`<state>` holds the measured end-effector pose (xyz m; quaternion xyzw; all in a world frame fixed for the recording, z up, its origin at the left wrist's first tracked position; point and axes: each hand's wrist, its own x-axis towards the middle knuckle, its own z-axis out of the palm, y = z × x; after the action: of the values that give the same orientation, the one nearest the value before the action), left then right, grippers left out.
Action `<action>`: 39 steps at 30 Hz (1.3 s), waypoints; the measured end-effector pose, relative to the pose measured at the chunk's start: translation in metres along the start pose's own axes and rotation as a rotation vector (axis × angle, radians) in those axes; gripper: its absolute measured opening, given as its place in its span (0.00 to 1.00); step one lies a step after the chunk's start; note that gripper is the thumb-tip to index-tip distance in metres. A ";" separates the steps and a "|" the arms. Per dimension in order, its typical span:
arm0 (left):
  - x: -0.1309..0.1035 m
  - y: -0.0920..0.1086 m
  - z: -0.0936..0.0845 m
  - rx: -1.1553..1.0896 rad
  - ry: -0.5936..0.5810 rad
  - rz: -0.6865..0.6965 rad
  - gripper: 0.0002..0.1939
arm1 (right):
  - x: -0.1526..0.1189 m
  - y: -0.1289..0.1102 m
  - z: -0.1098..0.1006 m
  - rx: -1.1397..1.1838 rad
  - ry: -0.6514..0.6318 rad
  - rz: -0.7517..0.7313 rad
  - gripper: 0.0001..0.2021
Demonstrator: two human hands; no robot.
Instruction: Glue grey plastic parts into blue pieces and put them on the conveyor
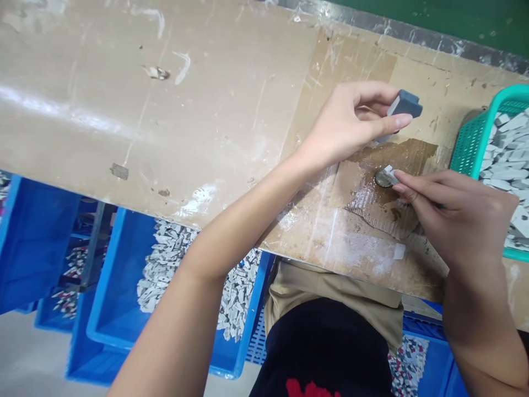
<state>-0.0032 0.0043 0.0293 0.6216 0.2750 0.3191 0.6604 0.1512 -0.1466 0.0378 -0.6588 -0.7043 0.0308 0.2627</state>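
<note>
In the head view, directions read as on a clock face laid over the picture. A green plastic basket (467, 146) stands on the desk (231, 110) at three o'clock, holding a heap of white, angular pieces. Below the desk edge, at eight o'clock, a blue bin (111, 309) holds many similar whitish pieces, partly hidden by the left forearm. Farther out, between eight and nine o'clock, a second bin (37, 248) shows mostly its blue wall, and mixed white and red pieces (74, 267) lie beside it. Another blue bin (436, 364), at four o'clock, holds white, red and dark pieces.

There is one basket and at least three blue bins; the heaped pieces are too many to count. One dark grey block (407, 105) with a pale side is in the left hand, one white piece (389, 172) in the right, and one small pale rectangle (399, 251) lies near the desk's edge.

The left grip (351, 116) is closed on the grey block, which sits at its three o'clock, above the desk. The right grip (463, 212) pinches the white piece at its ten o'clock, over a small round dark item (382, 178) on wet brown cardboard (413, 154). Whether piece and item touch is unclear.
</note>
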 end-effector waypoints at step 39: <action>-0.021 -0.008 0.034 -0.171 -0.189 -0.062 0.08 | -0.004 0.004 -0.009 0.259 0.323 0.051 0.23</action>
<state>0.0093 -0.0339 0.0229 0.5816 0.2024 0.2608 0.7434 0.1587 -0.1524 0.0423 -0.6334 -0.6264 0.0217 0.4539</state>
